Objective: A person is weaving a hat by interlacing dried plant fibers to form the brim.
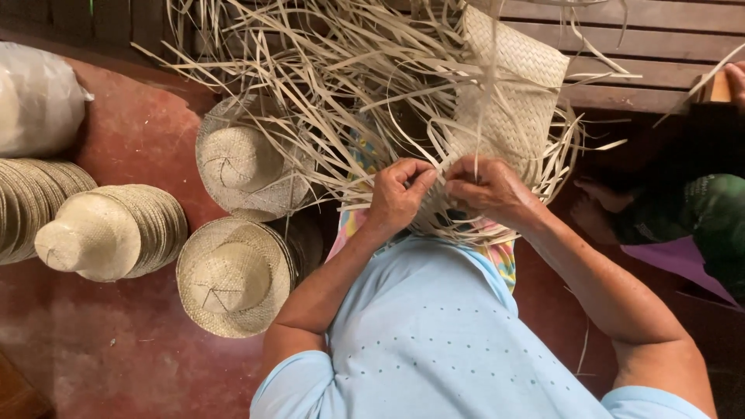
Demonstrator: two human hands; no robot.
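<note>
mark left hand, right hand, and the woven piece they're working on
left hand [397, 194], head view, on the back of the hand, fingers curled around straw strips.
right hand [489, 188], head view, on the knuckles.
woven piece [514, 93], head view, on its finished plaited panel, above the loose strips.

Counts: woven hats, hands, sack
Three finished straw hats/stacks [233, 275] on floor, one half-woven hat [508, 93], two hands working, one white sack [35, 97].

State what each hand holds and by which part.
Both hands pinch loose straw strips at the unfinished edge of the woven straw piece: the left hand and right hand grip strands between fingertips, close together at the fringe.
</note>
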